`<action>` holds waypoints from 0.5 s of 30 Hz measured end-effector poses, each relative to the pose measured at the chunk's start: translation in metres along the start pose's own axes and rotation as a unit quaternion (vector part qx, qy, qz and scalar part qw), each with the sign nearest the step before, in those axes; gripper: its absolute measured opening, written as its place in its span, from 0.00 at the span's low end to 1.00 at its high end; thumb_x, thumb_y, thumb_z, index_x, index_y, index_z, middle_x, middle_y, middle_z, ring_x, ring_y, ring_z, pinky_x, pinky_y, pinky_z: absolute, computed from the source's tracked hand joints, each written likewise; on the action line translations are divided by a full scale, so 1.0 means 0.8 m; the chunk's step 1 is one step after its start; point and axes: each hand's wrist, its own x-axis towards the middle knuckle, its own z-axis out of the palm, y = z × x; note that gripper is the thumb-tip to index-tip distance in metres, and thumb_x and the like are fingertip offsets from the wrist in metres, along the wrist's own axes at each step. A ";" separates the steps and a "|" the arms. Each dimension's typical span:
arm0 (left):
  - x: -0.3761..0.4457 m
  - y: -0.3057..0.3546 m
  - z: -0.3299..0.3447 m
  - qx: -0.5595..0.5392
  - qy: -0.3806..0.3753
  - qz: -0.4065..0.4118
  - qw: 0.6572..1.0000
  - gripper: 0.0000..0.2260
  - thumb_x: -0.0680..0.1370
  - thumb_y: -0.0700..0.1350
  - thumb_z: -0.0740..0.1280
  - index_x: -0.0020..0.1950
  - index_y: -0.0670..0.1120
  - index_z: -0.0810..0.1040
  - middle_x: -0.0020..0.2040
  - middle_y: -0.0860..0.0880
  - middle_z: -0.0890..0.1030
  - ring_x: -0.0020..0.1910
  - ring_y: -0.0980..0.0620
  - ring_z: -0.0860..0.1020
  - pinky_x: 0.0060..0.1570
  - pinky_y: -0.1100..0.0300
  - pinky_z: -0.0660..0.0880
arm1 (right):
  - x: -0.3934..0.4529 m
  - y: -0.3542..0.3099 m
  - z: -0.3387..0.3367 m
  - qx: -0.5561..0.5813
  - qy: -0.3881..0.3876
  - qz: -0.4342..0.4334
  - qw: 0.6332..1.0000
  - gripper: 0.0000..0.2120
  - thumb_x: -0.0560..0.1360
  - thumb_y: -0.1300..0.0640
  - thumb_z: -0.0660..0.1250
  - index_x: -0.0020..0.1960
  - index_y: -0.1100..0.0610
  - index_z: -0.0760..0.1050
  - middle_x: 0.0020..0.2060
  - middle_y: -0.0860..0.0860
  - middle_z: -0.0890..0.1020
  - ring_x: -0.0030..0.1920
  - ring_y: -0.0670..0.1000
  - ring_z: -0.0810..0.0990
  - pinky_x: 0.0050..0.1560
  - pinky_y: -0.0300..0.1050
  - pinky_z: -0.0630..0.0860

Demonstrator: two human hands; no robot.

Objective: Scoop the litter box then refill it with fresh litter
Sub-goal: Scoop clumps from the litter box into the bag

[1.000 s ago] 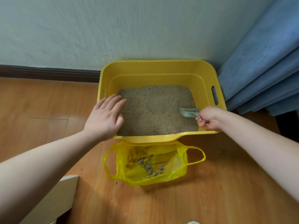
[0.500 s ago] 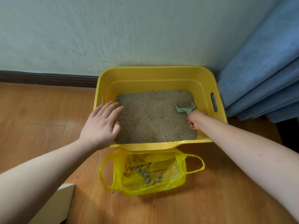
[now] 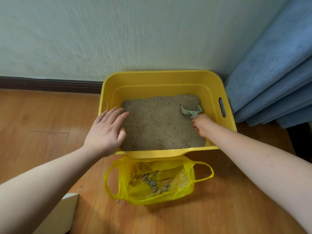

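A yellow litter box [image 3: 162,78] stands on the wooden floor against the wall, filled with tan litter [image 3: 157,122]. My right hand [image 3: 201,124] is inside the box at its right side, shut on the handle of a pale green scoop [image 3: 190,111]. The scoop's head lies in the litter at the far right corner, with litter in it. My left hand [image 3: 105,130] rests flat and open on the box's left rim, fingers reaching over the litter. A yellow plastic bag [image 3: 157,181] lies open in front of the box with several grey clumps inside.
Blue curtains [image 3: 273,78] hang at the right, close to the box's right wall. A dark baseboard [image 3: 50,84] runs along the wall on the left. A white object's corner [image 3: 62,215] sits on the floor at lower left.
My right hand has pushed the scoop from the box's near right side toward the far right corner, digging into the litter. My left hand has stayed on the left rim.
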 end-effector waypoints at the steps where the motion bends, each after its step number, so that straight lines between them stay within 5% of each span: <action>1: 0.000 0.000 0.000 -0.001 -0.001 -0.001 1.000 0.27 0.76 0.52 0.52 0.75 0.50 0.65 0.74 0.47 0.68 0.76 0.49 0.61 0.76 0.51 0.53 | 0.000 -0.002 0.003 0.019 -0.003 0.007 1.000 0.12 0.81 0.62 0.53 0.44 0.56 0.73 0.38 0.52 0.72 0.34 0.49 0.66 0.32 0.41 0.63; 8: 0.001 0.001 0.000 -0.003 0.002 -0.001 1.000 0.27 0.76 0.52 0.51 0.75 0.49 0.66 0.74 0.47 0.68 0.76 0.49 0.61 0.75 0.50 0.54 | -0.006 0.000 0.009 0.048 -0.026 0.006 0.998 0.15 0.82 0.62 0.52 0.63 0.63 0.73 0.36 0.51 0.71 0.34 0.47 0.66 0.32 0.39 0.62; 15: 0.000 0.001 0.000 -0.006 0.004 -0.002 1.000 0.26 0.76 0.52 0.51 0.75 0.49 0.66 0.74 0.47 0.68 0.76 0.49 0.61 0.75 0.50 0.54 | -0.007 0.001 0.002 0.047 -0.023 0.019 0.998 0.13 0.82 0.60 0.52 0.44 0.54 0.73 0.36 0.48 0.76 0.32 0.46 0.69 0.34 0.43 0.62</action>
